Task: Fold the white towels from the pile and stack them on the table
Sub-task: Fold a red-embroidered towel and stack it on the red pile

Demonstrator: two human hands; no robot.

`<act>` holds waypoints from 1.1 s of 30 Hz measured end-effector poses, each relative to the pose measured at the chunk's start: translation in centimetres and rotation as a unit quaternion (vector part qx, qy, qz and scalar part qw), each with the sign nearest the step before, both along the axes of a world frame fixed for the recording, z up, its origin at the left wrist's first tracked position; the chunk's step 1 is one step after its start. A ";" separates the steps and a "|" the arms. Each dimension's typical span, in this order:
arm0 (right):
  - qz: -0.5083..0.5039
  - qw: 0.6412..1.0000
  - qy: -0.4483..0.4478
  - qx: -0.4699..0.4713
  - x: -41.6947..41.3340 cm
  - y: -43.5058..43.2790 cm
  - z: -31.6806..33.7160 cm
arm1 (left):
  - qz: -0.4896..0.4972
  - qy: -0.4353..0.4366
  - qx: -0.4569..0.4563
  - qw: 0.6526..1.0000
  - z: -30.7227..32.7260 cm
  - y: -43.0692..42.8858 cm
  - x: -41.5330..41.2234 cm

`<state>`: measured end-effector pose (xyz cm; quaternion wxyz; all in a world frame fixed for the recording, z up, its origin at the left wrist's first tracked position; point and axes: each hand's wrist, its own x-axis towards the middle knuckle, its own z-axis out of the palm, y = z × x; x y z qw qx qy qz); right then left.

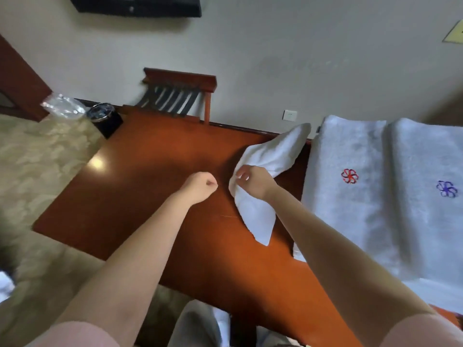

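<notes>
1. Right of centre in the frame, my right hand (253, 182) grips the small white towel (269, 154), its fingers curled and pinching the cloth at the bunched middle.
2. That towel runs as a long crumpled strip across the wooden table (150, 159). One end points up toward the wall, and the other corner lies on the wood below my wrist.
3. Just left of it, my left hand (200, 187) is apart from the towel, its fingers tucked into a fist with nothing in it that I can see (the picture is a little soft there).
4. Along the right side of the frame, the larger white towels (350, 216) lie flat side by side over the table's end. One bears a red flower (350, 176), the other a blue flower (446, 188).
5. At the upper left, a black bin (105, 116) stands on the carpet beside a crinkled plastic bag (62, 106). A wooden luggage rack (178, 93) stands against the wall behind the table.
</notes>
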<state>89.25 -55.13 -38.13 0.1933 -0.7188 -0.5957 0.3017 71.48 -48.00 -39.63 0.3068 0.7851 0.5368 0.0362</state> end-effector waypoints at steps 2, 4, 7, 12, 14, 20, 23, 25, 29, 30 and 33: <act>-0.017 1.000 -0.010 -0.013 -1.2 1.1 0.0 | -0.005 -0.011 0.004 1.000 0.8 2.0 -1.3; -0.055 0.998 -0.019 -0.011 -2.4 2.6 -0.2 | -0.024 -0.026 0.001 0.999 1.1 3.9 -2.5; -0.143 0.987 -0.066 -0.016 -4.1 4.8 -0.8 | -0.086 -0.044 -0.013 0.995 0.3 6.7 -4.8; -0.240 0.950 -0.168 -0.110 -8.7 5.5 -2.9 | -0.105 -0.069 -0.056 0.990 -1.8 10.9 -10.5; -0.249 0.943 -0.184 -0.122 -9.5 5.2 -3.0 | -0.102 -0.056 -0.069 0.991 -2.0 12.0 -11.8; -0.345 0.914 -0.146 -0.155 -9.3 5.7 -5.8 | -0.125 -0.033 -0.124 0.984 -3.8 13.8 -11.0; -0.352 0.905 -0.154 -0.181 -8.7 6.9 -8.0 | -0.136 -0.003 -0.138 0.981 -5.0 14.3 -10.3; -0.377 0.887 -0.203 -0.173 -8.2 7.7 -9.3 | -0.158 0.029 -0.142 0.977 -5.5 15.0 -9.5; -0.416 0.869 -0.220 -0.152 -8.3 8.1 -10.5 | -0.169 0.054 -0.130 0.976 -5.4 16.6 -7.5; -0.407 0.877 -0.215 -0.140 -8.6 8.2 -10.5 | -0.167 0.050 -0.126 0.977 -5.2 16.8 -7.2; -0.406 0.890 -0.188 -0.092 -9.8 9.2 -9.9 | -0.182 0.026 -0.131 0.974 -4.5 17.5 -5.8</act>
